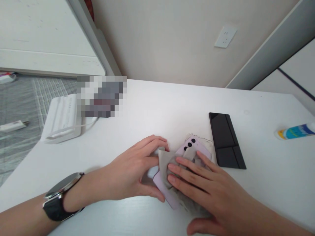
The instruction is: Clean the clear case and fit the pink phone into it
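A pale purple smartphone (pixel 168 195) lies camera side up on the white table, a clear phone case (pixel 208 142) showing around its far end. Its lower left corner sits between the thumb and curled fingers of my left hand (pixel 137 167), which grips it by the edges. A grey cloth (pixel 165 164) is spread over the phone's back and hides much of it. My right hand (pixel 209 186) holds this cloth, with the fingers pressing it flat against the phone. A black watch (pixel 60 193) is on my left wrist.
A black, glossy flat device (pixel 226 141) lies right of the phone. Farther right, a small bottle (pixel 295 131) with a blue label lies on its side. A white power strip (pixel 64 118) with a cable is at the left edge, beside a blurred-out object (pixel 105 98).
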